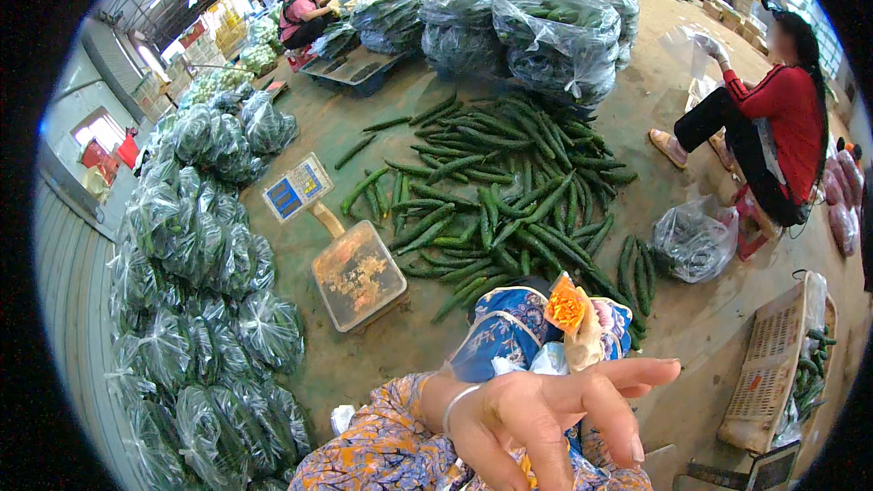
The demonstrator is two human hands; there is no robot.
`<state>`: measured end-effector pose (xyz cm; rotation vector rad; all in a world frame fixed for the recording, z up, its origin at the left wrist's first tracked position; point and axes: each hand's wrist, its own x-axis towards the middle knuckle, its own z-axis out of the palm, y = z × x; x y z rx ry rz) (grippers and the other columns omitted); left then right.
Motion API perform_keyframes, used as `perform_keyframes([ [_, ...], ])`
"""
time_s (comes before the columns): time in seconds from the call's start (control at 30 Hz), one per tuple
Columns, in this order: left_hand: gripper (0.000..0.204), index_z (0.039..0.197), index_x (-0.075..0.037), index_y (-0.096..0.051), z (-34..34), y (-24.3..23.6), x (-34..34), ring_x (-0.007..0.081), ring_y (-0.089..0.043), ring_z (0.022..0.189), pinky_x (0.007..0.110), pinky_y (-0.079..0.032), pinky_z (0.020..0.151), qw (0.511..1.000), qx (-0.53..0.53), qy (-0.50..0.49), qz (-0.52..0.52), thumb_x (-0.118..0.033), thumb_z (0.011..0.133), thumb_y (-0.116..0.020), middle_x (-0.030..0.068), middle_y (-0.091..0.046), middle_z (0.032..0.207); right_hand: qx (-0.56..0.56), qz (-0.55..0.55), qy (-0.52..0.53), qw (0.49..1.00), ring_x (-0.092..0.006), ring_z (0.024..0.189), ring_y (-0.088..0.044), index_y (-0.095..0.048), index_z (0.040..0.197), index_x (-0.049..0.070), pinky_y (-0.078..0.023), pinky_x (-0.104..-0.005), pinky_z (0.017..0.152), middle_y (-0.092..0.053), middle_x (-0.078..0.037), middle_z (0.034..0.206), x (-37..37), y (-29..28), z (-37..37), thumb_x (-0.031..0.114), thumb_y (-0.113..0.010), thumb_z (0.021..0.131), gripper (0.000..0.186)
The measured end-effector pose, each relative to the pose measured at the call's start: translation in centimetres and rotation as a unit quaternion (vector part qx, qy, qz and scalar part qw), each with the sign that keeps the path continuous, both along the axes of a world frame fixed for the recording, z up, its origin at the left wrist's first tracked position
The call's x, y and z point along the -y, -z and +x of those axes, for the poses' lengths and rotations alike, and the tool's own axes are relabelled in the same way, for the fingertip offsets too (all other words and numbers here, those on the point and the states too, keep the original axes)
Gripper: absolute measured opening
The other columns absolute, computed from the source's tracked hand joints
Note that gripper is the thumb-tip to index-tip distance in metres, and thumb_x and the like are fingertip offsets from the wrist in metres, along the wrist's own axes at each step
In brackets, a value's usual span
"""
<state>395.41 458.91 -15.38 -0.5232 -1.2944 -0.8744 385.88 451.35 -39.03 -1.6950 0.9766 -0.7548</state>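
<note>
My left hand [550, 409] is raised in the lower middle, back upward, fingers apart and slightly bent, holding nothing visible; a pale band circles its wrist. Just beyond it are blue floral fabric [500, 332] over my lap and an orange object [564, 305] beside cream material. I cannot make out my right hand. A loose pile of long dark-green cucumbers [518, 209] lies ahead of me on the floor [346, 373]. Left of the pile stands a scale with a display [296, 184] and a stained platform [357, 273].
Bagged cucumbers [200, 236] line the left; more bagged stacks [555, 36] stand behind. A co-worker in red [782, 136] squats right with a clear bag; another person [305, 23] crouches at back left. A plastic bag [696, 241] and crate [764, 364] sit to my right.
</note>
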Motion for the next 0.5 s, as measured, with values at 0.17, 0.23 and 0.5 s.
perform_keyframes([
  [0.17,0.037,0.115,0.001,-0.062,0.7,0.9,-0.1,0.0478,-0.009,0.139,0.057,-0.018,0.109,0.999,0.017,0.048,0.011,-0.028,0.093,-0.055,0.0255,-0.044,0.133,0.022,-0.065,0.008,0.998,-0.0323,0.117,-0.051,-0.037,0.138,-0.003,-0.039,-0.0356,0.100,-0.052,-0.022,0.127,0.1,0.8,-0.3,0.028,-0.055,0.089,0.060],
  [0.23,0.042,0.120,0.003,-0.059,1.5,1.0,-1.1,0.0499,-0.014,0.137,0.060,-0.019,0.107,0.997,-0.007,0.073,0.022,-0.030,0.094,-0.055,0.0279,-0.043,0.134,0.014,-0.143,0.032,0.989,-0.0303,0.115,-0.054,-0.042,0.133,-0.003,-0.041,-0.0334,0.098,-0.058,-0.020,0.120,0.1,-0.1,0.0,0.007,-0.054,0.090,0.047],
  [0.5,0.062,0.136,0.001,-0.039,3.4,0.3,-3.4,0.0542,-0.012,0.136,0.066,-0.017,0.103,0.985,0.097,0.135,0.038,-0.035,0.090,-0.060,0.0332,-0.043,0.133,0.023,-0.138,0.031,0.990,-0.0340,0.110,-0.057,-0.043,0.133,-0.003,-0.043,-0.0364,0.096,-0.057,-0.022,0.120,0.2,0.8,0.1,0.005,-0.051,0.090,0.044],
])
